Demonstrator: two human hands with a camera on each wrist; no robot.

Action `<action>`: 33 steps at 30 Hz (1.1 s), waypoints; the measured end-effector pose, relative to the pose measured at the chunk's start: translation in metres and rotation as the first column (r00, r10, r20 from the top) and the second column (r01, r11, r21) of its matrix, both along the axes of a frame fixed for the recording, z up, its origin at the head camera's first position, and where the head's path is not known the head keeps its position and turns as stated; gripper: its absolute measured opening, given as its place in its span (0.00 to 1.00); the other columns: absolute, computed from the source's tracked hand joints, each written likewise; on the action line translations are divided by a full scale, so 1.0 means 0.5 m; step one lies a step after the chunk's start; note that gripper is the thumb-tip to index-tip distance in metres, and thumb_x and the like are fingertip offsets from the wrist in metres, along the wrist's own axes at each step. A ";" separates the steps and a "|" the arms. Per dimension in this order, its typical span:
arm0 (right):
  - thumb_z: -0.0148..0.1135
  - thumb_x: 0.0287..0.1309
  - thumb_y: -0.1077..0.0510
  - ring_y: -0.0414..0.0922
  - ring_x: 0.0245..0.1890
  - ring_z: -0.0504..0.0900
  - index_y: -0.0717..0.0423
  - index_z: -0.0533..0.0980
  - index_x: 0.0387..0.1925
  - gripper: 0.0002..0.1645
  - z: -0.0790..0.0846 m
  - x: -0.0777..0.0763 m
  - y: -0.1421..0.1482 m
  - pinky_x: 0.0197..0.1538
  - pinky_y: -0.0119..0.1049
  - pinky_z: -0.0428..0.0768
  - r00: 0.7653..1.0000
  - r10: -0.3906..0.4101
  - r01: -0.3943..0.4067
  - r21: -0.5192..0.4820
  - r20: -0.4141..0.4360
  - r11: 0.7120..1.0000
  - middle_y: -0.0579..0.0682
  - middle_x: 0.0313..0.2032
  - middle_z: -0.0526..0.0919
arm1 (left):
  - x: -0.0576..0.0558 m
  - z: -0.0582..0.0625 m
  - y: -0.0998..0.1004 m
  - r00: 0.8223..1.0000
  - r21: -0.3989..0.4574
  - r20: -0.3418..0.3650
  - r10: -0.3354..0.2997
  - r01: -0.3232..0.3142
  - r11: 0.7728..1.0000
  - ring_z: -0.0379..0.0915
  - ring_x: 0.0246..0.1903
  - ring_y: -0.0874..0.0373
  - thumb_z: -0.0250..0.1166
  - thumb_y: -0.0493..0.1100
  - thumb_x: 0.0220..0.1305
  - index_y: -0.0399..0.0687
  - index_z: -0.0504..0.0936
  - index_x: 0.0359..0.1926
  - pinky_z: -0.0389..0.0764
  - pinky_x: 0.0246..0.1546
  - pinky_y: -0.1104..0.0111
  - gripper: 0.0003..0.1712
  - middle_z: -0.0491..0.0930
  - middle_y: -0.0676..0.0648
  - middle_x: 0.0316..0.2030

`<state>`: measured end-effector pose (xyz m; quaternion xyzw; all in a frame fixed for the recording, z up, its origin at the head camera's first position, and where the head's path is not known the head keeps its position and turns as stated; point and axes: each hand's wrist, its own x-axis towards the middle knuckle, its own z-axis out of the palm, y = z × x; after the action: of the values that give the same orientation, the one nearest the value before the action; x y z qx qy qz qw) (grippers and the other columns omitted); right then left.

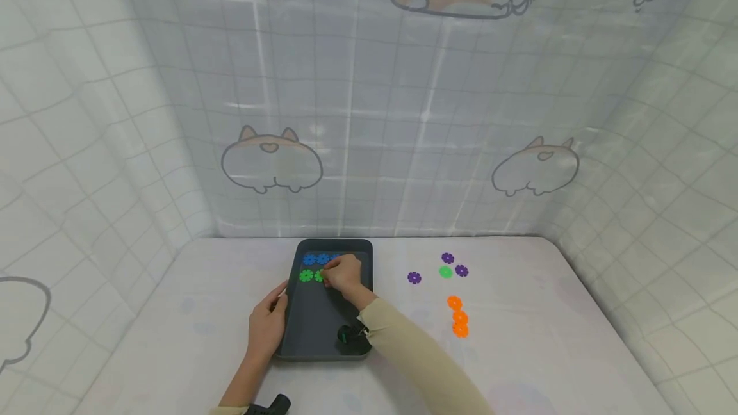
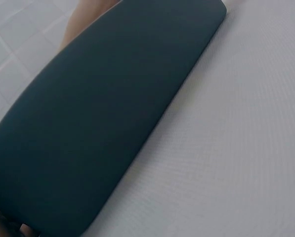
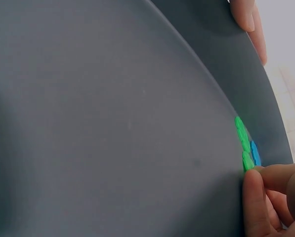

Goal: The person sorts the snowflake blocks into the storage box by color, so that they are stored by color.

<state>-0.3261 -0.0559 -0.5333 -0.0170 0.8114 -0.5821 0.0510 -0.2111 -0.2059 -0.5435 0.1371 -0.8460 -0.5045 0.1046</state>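
A dark grey tray (image 1: 314, 332) lies on the table, its outer wall (image 2: 103, 98) filling much of the left wrist view. My left hand (image 1: 268, 324) grips its left rim, thumb (image 3: 243, 14) over the edge and fingers outside. Inside, at the far end, blue flower-shaped discs (image 1: 309, 260) form a row. Below them sit green flower-shaped discs (image 1: 306, 275). My right hand (image 1: 344, 274) reaches over the tray and pinches a green disc (image 3: 247, 160) at the right of that green row. Its fingertips partly hide the disc and the last blue one.
Right of the tray lie several loose discs: purple ones (image 1: 414, 278), one green (image 1: 446, 271) and a column of orange ones (image 1: 460, 317). A patterned white sheet (image 1: 403, 146) hangs behind the table, with more sheeting at both sides.
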 end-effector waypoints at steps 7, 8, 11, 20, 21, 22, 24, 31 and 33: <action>0.71 0.51 0.68 0.41 0.16 0.81 0.63 0.84 0.29 0.02 0.000 0.002 -0.001 0.22 0.33 0.78 1.000 -0.007 0.007 0.006 -0.012 1.000 0.48 0.20 0.81 | 0.001 -0.001 -0.001 1.000 0.011 -0.004 -0.005 0.005 1.000 0.71 0.46 0.48 0.44 0.46 0.77 0.45 0.70 0.68 0.69 0.46 0.55 0.24 0.77 0.38 0.53; 0.71 0.50 0.68 0.41 0.16 0.81 0.63 0.84 0.29 0.02 -0.001 0.002 -0.001 0.22 0.32 0.79 1.000 -0.008 0.008 0.005 -0.012 1.000 0.48 0.21 0.81 | 0.001 -0.002 -0.001 1.000 0.010 -0.005 -0.005 0.005 1.000 0.71 0.46 0.48 0.45 0.46 0.77 0.46 0.70 0.68 0.69 0.46 0.55 0.24 0.77 0.38 0.53; 0.71 0.51 0.67 0.40 0.16 0.81 0.62 0.84 0.28 0.02 -0.004 0.001 -0.001 0.22 0.32 0.79 1.000 -0.010 0.010 0.008 -0.019 1.000 0.48 0.21 0.81 | 0.001 -0.003 -0.001 1.000 0.006 -0.008 -0.004 0.004 1.000 0.71 0.46 0.48 0.45 0.47 0.77 0.46 0.70 0.68 0.69 0.45 0.55 0.24 0.78 0.38 0.52; 0.71 0.51 0.66 0.41 0.16 0.81 0.61 0.83 0.26 0.02 -0.014 -0.001 0.003 0.22 0.33 0.78 0.999 -0.002 0.003 0.007 -0.035 1.000 0.48 0.19 0.81 | 0.002 -0.005 0.000 1.000 0.007 -0.018 -0.003 0.003 1.000 0.71 0.45 0.49 0.45 0.46 0.77 0.45 0.70 0.67 0.69 0.45 0.56 0.24 0.78 0.38 0.52; 0.71 0.51 0.66 0.41 0.16 0.81 0.61 0.83 0.26 0.02 -0.014 -0.001 0.004 0.22 0.33 0.79 0.999 -0.002 0.002 0.001 -0.034 1.000 0.48 0.19 0.81 | 0.001 -0.005 0.000 1.000 0.009 -0.017 -0.004 0.004 1.000 0.71 0.45 0.49 0.45 0.46 0.77 0.46 0.70 0.68 0.69 0.45 0.56 0.24 0.78 0.38 0.52; 0.71 0.51 0.66 0.41 0.16 0.81 0.61 0.83 0.26 0.02 -0.014 -0.001 0.004 0.22 0.33 0.79 0.999 0.000 0.000 -0.005 -0.035 1.000 0.48 0.19 0.81 | 0.001 -0.005 0.001 1.000 0.008 -0.016 -0.005 0.005 1.000 0.71 0.45 0.49 0.45 0.46 0.77 0.46 0.70 0.68 0.69 0.45 0.56 0.24 0.78 0.38 0.52; 0.70 0.52 0.66 0.41 0.16 0.81 0.62 0.83 0.27 0.02 -0.014 -0.001 0.006 0.22 0.33 0.79 0.999 0.004 -0.004 -0.023 -0.033 1.000 0.48 0.19 0.81 | 0.000 -0.005 0.001 1.000 0.011 -0.014 -0.007 0.007 1.000 0.71 0.45 0.48 0.45 0.46 0.77 0.46 0.70 0.68 0.69 0.45 0.56 0.24 0.78 0.38 0.52; 0.70 0.54 0.64 0.42 0.21 0.82 0.61 0.84 0.31 0.03 0.001 0.005 0.017 0.26 0.34 0.80 0.999 0.041 -0.041 -0.102 -0.003 0.994 0.48 0.24 0.82 | 0.002 -0.003 -0.002 1.000 0.026 -0.009 -0.013 0.014 1.000 0.71 0.48 0.47 0.44 0.47 0.77 0.46 0.70 0.68 0.69 0.47 0.54 0.24 0.76 0.38 0.55; 0.70 0.54 0.63 0.43 0.22 0.82 0.60 0.84 0.31 0.03 0.013 0.006 0.025 0.27 0.35 0.81 0.997 0.073 -0.073 -0.118 -0.006 0.990 0.48 0.25 0.83 | 0.002 -0.002 -0.004 1.000 0.024 -0.007 -0.015 0.016 1.000 0.71 0.49 0.47 0.44 0.47 0.77 0.46 0.70 0.68 0.68 0.47 0.54 0.24 0.76 0.37 0.56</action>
<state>-0.3232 -0.0434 -0.5269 -0.0502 0.7744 -0.6267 0.0703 -0.2099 -0.2078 -0.5446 0.1300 -0.8406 -0.5159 0.1020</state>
